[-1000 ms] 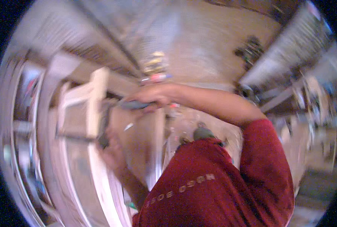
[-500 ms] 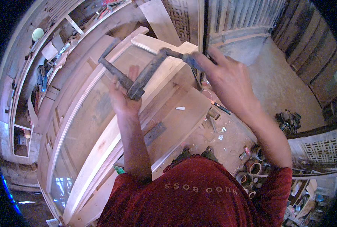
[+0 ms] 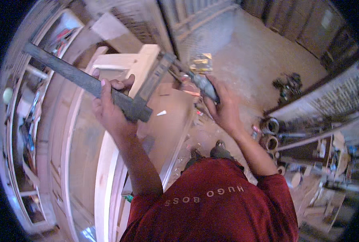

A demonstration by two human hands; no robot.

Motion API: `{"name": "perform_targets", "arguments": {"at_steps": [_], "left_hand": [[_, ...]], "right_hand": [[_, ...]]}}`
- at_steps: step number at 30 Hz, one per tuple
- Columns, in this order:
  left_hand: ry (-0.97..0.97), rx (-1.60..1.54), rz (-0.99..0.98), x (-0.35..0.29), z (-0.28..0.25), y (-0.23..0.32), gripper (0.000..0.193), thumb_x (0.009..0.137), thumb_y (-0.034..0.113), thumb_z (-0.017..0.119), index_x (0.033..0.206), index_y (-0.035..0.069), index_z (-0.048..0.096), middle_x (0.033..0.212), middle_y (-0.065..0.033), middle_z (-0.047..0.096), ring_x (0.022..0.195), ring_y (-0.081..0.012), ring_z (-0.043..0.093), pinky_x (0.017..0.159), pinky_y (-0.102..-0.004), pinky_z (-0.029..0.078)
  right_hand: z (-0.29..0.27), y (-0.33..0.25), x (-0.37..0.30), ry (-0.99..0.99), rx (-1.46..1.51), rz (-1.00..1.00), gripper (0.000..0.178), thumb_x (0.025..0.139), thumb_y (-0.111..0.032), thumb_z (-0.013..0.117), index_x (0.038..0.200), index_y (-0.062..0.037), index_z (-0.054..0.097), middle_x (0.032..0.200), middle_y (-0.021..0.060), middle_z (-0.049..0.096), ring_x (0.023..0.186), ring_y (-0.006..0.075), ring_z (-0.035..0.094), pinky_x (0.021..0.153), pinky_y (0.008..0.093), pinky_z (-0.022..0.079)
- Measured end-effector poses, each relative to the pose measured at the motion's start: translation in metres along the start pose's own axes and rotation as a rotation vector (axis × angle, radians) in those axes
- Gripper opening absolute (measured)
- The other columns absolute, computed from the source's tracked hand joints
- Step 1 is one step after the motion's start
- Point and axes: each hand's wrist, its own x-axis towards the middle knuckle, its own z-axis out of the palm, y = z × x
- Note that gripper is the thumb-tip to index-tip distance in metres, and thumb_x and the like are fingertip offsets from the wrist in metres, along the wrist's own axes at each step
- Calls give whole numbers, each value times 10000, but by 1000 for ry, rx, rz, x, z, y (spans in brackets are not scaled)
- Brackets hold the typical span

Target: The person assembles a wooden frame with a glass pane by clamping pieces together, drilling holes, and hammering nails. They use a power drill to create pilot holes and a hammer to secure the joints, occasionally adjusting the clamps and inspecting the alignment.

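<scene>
A dark metal bar clamp (image 3: 76, 76) is held up over the near end of a pale wooden frame. My left hand (image 3: 113, 111) is closed round its long bar, near the corner where the sliding arm joins. With fingers wrapped on the clamp's grey handle, my right hand (image 3: 225, 107) grips the screw end. The wooden frame (image 3: 147, 60) has glass-like panels and lies on the bench; its pale end piece sits right behind the clamp's arm. Motion blurs the clamp slightly, and whether it touches the wood I cannot tell.
A brown board (image 3: 175, 107) bears a small white cone-shaped piece (image 3: 161, 113). Shelves with tools (image 3: 30, 121) line the left. A yellow-and-black box (image 3: 201, 62) sits on the floor beyond my right hand; round pipe-like pieces (image 3: 270, 142) stand at right.
The clamp has swung so its bar points to the far left, and both hands moved with it. My right hand has come lower and nearer. The view has turned rightward.
</scene>
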Motion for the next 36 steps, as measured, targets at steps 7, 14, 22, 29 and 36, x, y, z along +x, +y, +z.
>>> {"name": "perform_targets", "arguments": {"at_steps": [7, 14, 22, 29, 36], "left_hand": [[-830, -378, -439, 4, 117, -28, 476, 996, 447, 449, 1266, 55, 447, 641, 12, 372, 508, -92, 371, 537, -258, 403], [-651, 94, -732, -116, 197, -181, 405, 1003, 439, 441, 1171, 73, 486, 667, 2, 449, 535, -109, 452, 562, -290, 470], [-911, -65, -1147, -251, 223, -270, 502, 988, 519, 397, 1192, 69, 481, 1120, -157, 609, 1012, -323, 608, 884, -474, 497], [-783, 390, -1198, -369, 199, -345, 293, 977, 365, 528, 1046, 80, 530, 886, -52, 599, 721, -161, 594, 629, -328, 511], [-884, 843, -1282, -380, 190, -441, 182, 961, 263, 577, 872, 106, 552, 692, 10, 512, 518, -110, 464, 477, -270, 398]], "right_hand": [[-50, 42, -161, 232, 155, 620, 407, 792, -106, 746, 1151, 6, 592, 936, 111, 650, 855, 177, 615, 772, 329, 490], [-115, 82, -266, 474, 121, 980, 376, 753, -186, 778, 1051, -3, 641, 895, 142, 665, 820, 248, 643, 775, 347, 500], [-216, 150, -271, 489, 160, 1098, 405, 772, -198, 743, 1106, 3, 634, 927, 179, 686, 841, 265, 667, 784, 368, 512], [-256, 231, -297, 510, 199, 1161, 343, 765, -206, 758, 1016, -3, 643, 840, 109, 658, 757, 190, 613, 717, 354, 501], [-230, 311, -310, 411, 606, 1885, 241, 819, -260, 731, 918, -70, 621, 746, 45, 624, 508, 126, 512, 400, 307, 396]]}}
